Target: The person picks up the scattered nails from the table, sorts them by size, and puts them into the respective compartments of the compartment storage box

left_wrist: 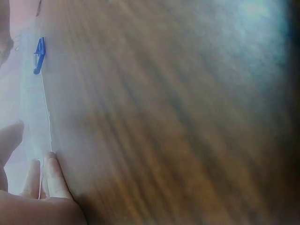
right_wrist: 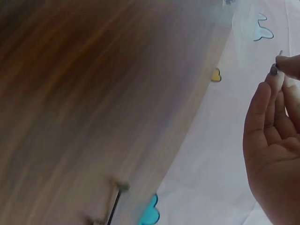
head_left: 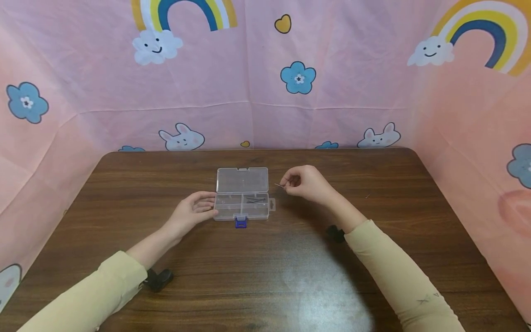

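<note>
A clear plastic box (head_left: 228, 213) lies on the table with its lid (head_left: 242, 180) raised behind it and a blue latch (head_left: 241, 222) (left_wrist: 40, 56) at its front. Several thin metal pieces (head_left: 256, 200) lie in the back right compartment. My left hand (head_left: 191, 213) (left_wrist: 37, 206) rests its extended fingers and thumb against the box's left side. To the right of the lid, my right hand (head_left: 309, 184) (right_wrist: 274, 136) pinches a thin metal piece (head_left: 279, 185) (right_wrist: 281, 53) between thumb and fingertip, its tip pointing left.
Another thin metal piece (head_left: 368, 195) (right_wrist: 114, 206) lies on the brown wooden table (head_left: 257, 276), right of my right hand. A clear hanging tab (head_left: 272, 204) sticks out from the box's right side. Printed pink cloth (head_left: 352, 92) stands behind the table and at both sides.
</note>
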Motion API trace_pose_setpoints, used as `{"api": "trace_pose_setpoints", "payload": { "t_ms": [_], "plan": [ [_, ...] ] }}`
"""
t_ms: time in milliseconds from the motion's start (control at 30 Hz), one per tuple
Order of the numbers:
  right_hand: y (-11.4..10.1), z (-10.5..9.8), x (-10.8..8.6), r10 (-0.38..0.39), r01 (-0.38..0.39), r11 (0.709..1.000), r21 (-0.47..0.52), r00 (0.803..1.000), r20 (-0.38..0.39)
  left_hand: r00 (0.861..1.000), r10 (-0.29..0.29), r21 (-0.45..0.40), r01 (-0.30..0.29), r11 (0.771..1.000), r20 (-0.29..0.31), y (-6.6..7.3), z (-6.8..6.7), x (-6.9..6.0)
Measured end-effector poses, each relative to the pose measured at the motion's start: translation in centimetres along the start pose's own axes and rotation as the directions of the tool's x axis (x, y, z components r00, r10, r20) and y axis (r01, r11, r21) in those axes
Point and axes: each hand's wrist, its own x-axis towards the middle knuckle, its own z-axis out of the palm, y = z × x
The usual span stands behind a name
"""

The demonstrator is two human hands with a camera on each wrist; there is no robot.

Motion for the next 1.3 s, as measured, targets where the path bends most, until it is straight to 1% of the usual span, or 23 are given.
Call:
{"api": "trace_pose_setpoints", "payload": {
  "t_ms": [133,267,533,667,833,1067,1300],
  "plan": [
    [-0.6,0.8,0.6,-0.01,0.01,1.0,0.03,1.0,0.019,1.0,-0.002,-0.001,0.002,1.0,-0.001,-0.1,0.0,0.0],
    [-0.9,1.6,1.2,-0.03,0.029,0.999,0.038,0.999,0.037,1.0,-0.001,-0.003,0.001,1.0,-0.007,-0.1,0.0,0.1],
    [-1.4,2.9,2.3,-0.085,0.085,0.996,0.006,0.994,0.068,1.0,-0.001,-0.007,0.001,1.0,-0.007,0.0,0.0,0.1],
    [-1.6,3.5,2.9,-0.115,0.118,0.993,-0.027,0.989,0.088,1.0,0.002,-0.004,-0.002,1.0,-0.004,0.0,0.0,0.1],
    [-2.0,4.2,3.3,-0.129,0.137,0.988,-0.069,0.985,0.115,1.0,-0.003,0.008,0.003,1.0,-0.003,0.0,0.0,0.1],
    [-2.2,4.9,3.5,-0.127,0.15,0.978,-0.144,0.979,0.162,1.0,0.0,-0.006,0.0,1.0,-0.006,-0.2,0.1,0.1],
    [-2.7,5.1,3.4,-0.126,0.167,0.964,-0.206,0.972,0.199,1.0,-0.003,-0.008,0.003,1.0,-0.008,-0.3,0.2,-0.1]
  ]
}}
